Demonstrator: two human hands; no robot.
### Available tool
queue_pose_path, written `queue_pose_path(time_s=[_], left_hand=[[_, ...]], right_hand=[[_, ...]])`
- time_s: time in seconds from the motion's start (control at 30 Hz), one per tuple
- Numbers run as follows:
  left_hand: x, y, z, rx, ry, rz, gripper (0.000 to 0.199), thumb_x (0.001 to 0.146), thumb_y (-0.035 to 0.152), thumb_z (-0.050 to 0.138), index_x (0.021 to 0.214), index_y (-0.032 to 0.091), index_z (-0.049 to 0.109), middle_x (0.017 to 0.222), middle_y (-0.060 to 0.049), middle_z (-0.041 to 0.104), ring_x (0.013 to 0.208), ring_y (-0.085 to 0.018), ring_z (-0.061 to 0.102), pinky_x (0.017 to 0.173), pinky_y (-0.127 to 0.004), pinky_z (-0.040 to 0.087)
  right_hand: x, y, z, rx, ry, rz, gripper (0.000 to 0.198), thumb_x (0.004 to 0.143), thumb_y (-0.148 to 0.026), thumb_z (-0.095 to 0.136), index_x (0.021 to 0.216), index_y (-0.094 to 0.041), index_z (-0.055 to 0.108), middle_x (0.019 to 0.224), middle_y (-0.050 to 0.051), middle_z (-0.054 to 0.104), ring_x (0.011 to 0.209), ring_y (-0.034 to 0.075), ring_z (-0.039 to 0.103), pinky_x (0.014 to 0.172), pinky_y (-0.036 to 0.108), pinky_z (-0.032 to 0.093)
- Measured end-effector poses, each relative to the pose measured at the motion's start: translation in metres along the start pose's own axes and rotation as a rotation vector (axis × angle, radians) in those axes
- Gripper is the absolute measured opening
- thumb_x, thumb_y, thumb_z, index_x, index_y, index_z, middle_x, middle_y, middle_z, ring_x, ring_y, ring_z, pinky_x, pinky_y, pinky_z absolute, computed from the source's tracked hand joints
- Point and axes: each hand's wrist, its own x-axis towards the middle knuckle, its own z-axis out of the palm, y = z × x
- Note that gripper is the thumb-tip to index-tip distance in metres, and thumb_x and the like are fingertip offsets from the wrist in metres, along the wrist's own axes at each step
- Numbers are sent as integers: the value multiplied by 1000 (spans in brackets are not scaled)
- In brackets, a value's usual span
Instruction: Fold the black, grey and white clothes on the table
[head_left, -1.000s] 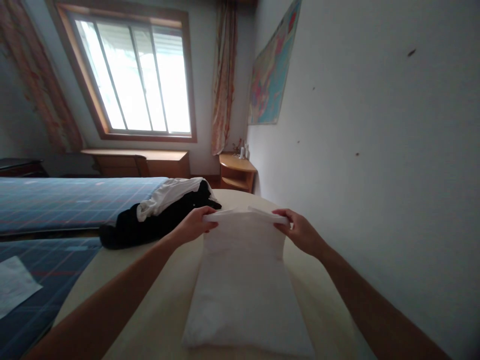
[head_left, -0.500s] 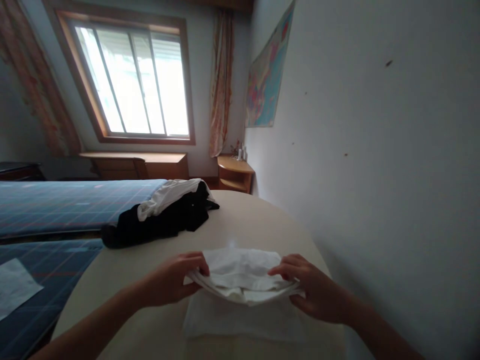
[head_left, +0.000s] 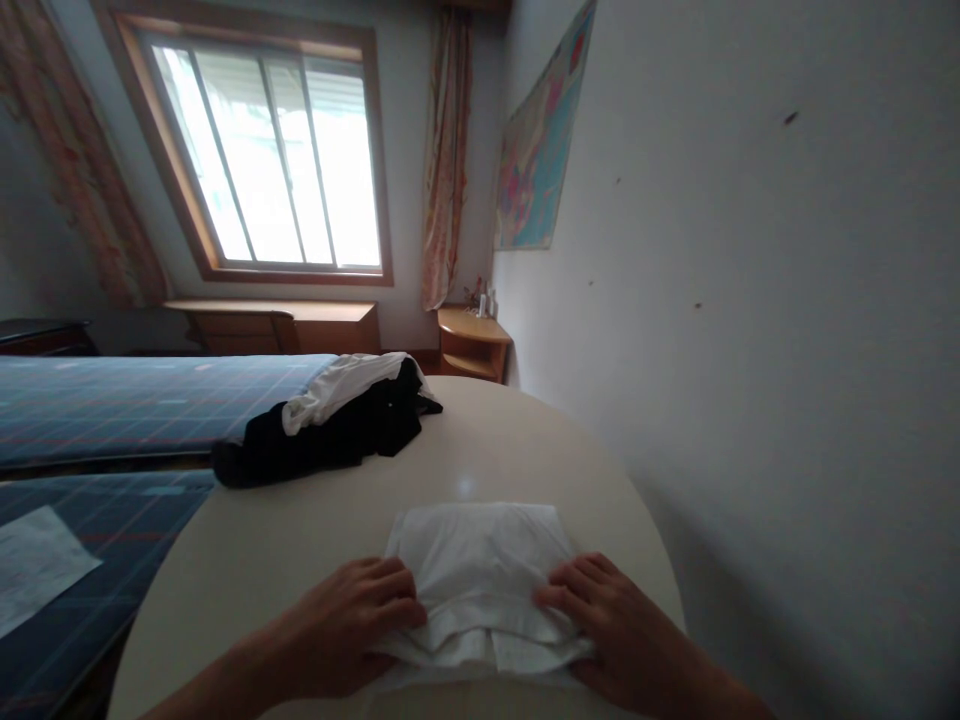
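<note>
A white shirt (head_left: pixel 484 560) lies folded on the cream table near its front. A collar-like band with a split in its middle runs along the near edge. My left hand (head_left: pixel 367 625) grips the shirt's near left corner, fingers curled on top and thumb low at the edge. On the opposite corner, my right hand (head_left: pixel 607 625) is closed in the same way, its fingertips slightly blurred. Both hands rest low, close to the tabletop. The cloth under my palms is hidden.
The rounded table (head_left: pixel 517 440) stands beside a white wall on the right. A black garment (head_left: pixel 337 435) and a white cloth (head_left: pixel 337 385) lie heaped at its far left edge. To the left are plaid-covered beds (head_left: pixel 150 410), with a pale sheet (head_left: pixel 41 560) on the nearer one.
Both hands have come down and nearer to me with the shirt's near edge. That edge was raised and sagging between them; now it lies flatter on the table.
</note>
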Motion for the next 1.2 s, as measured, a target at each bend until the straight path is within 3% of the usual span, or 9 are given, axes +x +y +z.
queue_pose_path(time_s=[0.13,0.33,0.43,0.53,0.63,0.73,0.9,1.07,1.2], left_hand=[[0,12,10,86,48,-21,46,77,16,70,119,27,54,106,-3,65,96,-25,61,87,-39,46],[-1,26,40,251,129,-80,36,80,10,65,112,22,54,101,-5,66,89,-25,62,79,-38,49],[-6,30,41,191,201,-84,36,82,13,64,114,23,54,101,-6,67,89,-25,63,78,-38,51],[-9,25,28,-18,275,-164,33,85,24,61,117,25,54,106,-8,67,95,-24,64,82,-36,51],[-6,5,15,-176,356,-437,21,93,28,49,112,25,56,101,-6,69,89,-20,66,80,-33,50],[1,-21,10,-286,373,-641,19,91,27,49,106,24,59,96,-4,72,83,-19,67,77,-31,48],[11,-45,17,-523,350,-624,22,87,32,52,104,21,61,82,-2,73,73,-17,65,69,-26,46],[25,-54,26,-608,441,-724,26,87,37,52,103,19,63,84,-3,70,72,-17,64,66,-26,47],[39,-64,25,-694,467,-822,23,80,36,58,91,18,66,83,-4,68,68,-16,60,61,-25,45]], right_hand=[[1,-6,17,-101,92,-48,58,70,-10,59,125,-28,57,124,5,65,111,26,58,101,43,37],[-1,-9,44,-143,275,-52,26,80,-11,59,104,-24,61,96,4,68,88,23,59,83,36,42],[-2,-11,47,-128,318,-73,14,83,-19,59,97,-22,61,91,4,66,85,22,57,82,36,41],[2,-19,39,-118,278,-17,8,82,-29,62,83,-21,61,85,5,64,83,23,56,83,38,40],[14,-34,29,-63,242,19,19,86,-38,61,77,-21,60,79,4,63,78,22,56,79,37,39],[34,-52,23,-11,274,26,12,91,-26,56,82,-22,63,82,4,65,81,20,58,78,34,39],[69,-80,24,58,196,6,19,84,-32,67,101,-24,66,106,5,67,101,23,58,91,36,41],[94,-103,28,-23,52,16,26,79,-41,71,95,-21,68,99,7,69,97,27,61,89,39,42],[109,-113,32,-90,30,32,12,82,-26,62,89,-17,67,92,10,70,89,27,63,80,38,43]])
